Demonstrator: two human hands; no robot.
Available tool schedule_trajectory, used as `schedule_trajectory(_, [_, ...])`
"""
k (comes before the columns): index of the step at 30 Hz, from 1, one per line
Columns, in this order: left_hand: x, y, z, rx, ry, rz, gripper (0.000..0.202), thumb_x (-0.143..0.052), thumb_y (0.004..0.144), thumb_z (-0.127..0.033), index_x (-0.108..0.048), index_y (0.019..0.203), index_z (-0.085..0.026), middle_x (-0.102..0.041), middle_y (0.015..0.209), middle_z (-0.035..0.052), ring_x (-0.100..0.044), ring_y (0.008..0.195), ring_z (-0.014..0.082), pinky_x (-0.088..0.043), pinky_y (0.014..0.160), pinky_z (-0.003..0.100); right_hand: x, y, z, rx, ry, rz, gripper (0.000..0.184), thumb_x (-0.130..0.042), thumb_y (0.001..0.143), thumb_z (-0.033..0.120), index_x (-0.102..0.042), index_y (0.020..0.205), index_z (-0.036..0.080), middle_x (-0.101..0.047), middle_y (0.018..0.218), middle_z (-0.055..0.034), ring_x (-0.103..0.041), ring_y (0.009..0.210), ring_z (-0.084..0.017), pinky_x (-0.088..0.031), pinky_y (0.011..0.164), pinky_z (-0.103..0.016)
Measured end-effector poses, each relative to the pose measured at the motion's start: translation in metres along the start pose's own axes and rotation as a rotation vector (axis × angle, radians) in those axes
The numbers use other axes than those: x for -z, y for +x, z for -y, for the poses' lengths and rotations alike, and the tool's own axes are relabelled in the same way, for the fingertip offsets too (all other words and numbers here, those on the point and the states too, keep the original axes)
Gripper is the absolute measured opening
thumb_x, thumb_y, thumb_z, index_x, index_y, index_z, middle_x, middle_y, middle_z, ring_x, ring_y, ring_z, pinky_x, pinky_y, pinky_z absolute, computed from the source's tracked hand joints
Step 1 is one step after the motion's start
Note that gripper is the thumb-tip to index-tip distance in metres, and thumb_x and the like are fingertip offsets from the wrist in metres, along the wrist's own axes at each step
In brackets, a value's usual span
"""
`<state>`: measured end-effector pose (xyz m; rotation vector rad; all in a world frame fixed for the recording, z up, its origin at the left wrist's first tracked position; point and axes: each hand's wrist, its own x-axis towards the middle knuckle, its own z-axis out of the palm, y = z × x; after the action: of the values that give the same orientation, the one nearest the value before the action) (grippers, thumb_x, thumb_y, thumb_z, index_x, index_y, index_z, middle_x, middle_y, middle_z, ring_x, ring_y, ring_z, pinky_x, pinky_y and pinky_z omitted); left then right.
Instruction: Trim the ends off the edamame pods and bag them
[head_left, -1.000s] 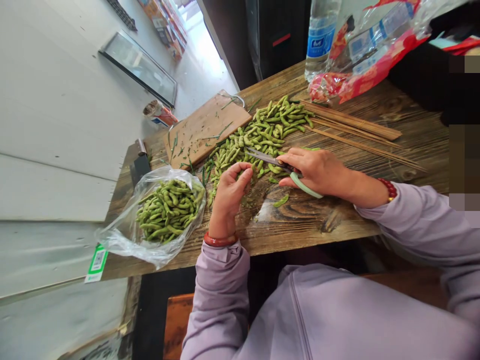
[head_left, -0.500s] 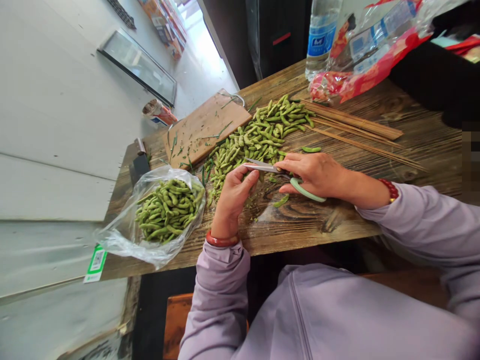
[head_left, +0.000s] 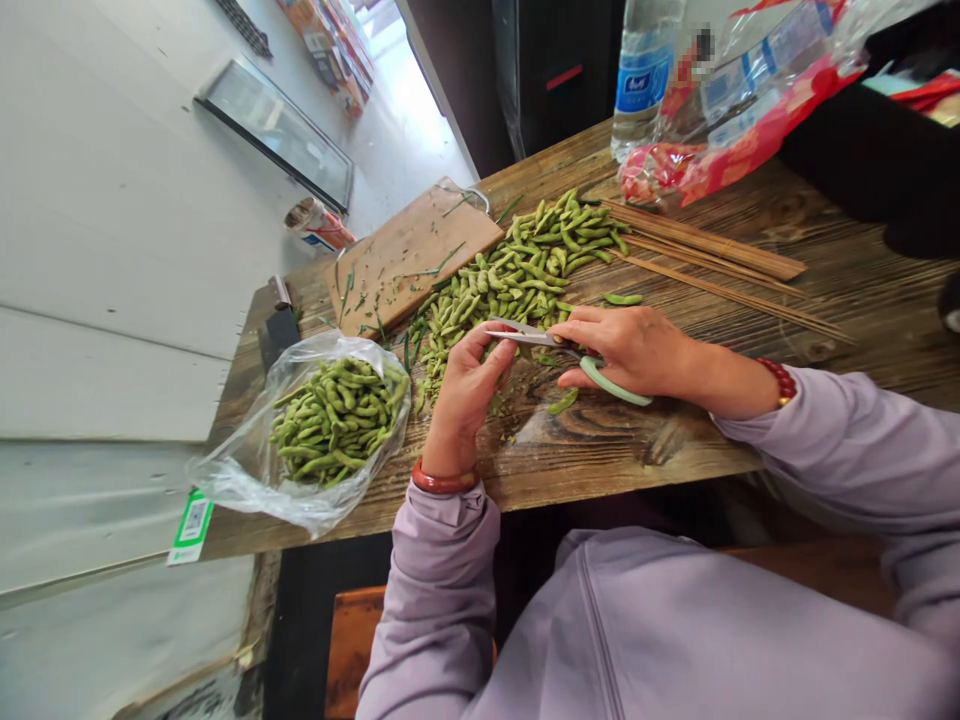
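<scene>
Green-handled scissors [head_left: 611, 383] are in my right hand [head_left: 634, 350], with fingers and thumb at the handles. Their blades [head_left: 525, 335] point left, slightly apart, with the tips at the fingertips of my left hand [head_left: 469, 385]. That hand is closed in a pinch; whatever is between its fingers is hidden. Just beyond both hands lies a long heap of green edamame pods [head_left: 487, 290]. Single pods [head_left: 562, 402] and small trimmings rest on the wood beneath the scissors. Left of my left hand, a clear plastic bag [head_left: 247, 470] holds more edamame pods [head_left: 337, 420].
A littered cutting board [head_left: 412, 260] lies behind the heap, and a cleaver [head_left: 279, 325] near the table's left end. Bamboo skewers [head_left: 705, 240] spread at right. Behind them stand a water bottle [head_left: 641, 85] and red plastic packaging [head_left: 735, 160]. The wooden table [head_left: 637, 450] ends close to my body.
The scissors' tips have shifted very slightly left against my left fingertips. A dark object has come into view at the right edge. Both hands otherwise stay in place.
</scene>
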<state>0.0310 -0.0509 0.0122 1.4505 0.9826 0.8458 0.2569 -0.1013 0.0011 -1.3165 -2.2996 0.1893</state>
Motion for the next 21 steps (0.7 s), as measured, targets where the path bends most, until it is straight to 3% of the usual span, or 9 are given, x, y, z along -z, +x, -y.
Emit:
schedule_trajectory(4, [-0.0027,-0.0004,-0.0014,-0.031,0.040,-0.041,0.024,-0.082,0.075,-0.037,-0.074,0.089,-0.019,-0.065,0.075,0.0005,-0.053,0.064,0.0109,-0.038,0.056,0.022,0.0007,0.0004,0.0013,-0.008,-0.016,0.013,0.039,-0.065,0.092,0.045,-0.065,0.119,0.017,-0.069,0.105,-0.0102,-0.063,0.082,-0.021,-0.036,0.064,-0.029])
schedule_trajectory(8, [-0.0055,-0.0007,-0.0035,-0.021,0.052,-0.038,0.022,-0.081,0.075,-0.036,-0.077,0.087,-0.019,-0.067,0.074,0.0021,-0.058,0.071,0.0135,-0.042,0.060,0.023,0.0008,0.0012,0.0018,-0.015,-0.025,0.025,0.043,-0.069,0.089,0.046,-0.066,0.120,0.017,-0.069,0.104,-0.0098,-0.064,0.081,-0.022,-0.035,0.064,-0.029])
schedule_trajectory(12, [-0.0069,-0.0015,-0.0069,-0.017,0.078,-0.031,0.020,-0.081,0.075,-0.034,-0.078,0.087,-0.018,-0.066,0.070,0.0011,-0.058,0.071,0.0131,-0.042,0.060,0.023,0.0014,0.0016,0.0019,-0.009,-0.015,0.039,0.047,-0.071,0.087,0.048,-0.065,0.121,0.016,-0.069,0.105,-0.0101,-0.064,0.081,-0.022,-0.036,0.064,-0.029])
schedule_trajectory(21, [-0.0065,-0.0014,-0.0052,0.019,0.042,0.006,0.022,-0.079,0.077,-0.037,-0.076,0.086,-0.017,-0.058,0.063,-0.0015,-0.045,0.056,0.0084,-0.033,0.051,0.022,0.0015,0.0013,0.0061,0.018,-0.096,0.047,0.031,-0.060,0.096,0.041,-0.066,0.112,0.016,-0.069,0.102,-0.0108,-0.064,0.082,-0.021,-0.035,0.065,-0.030])
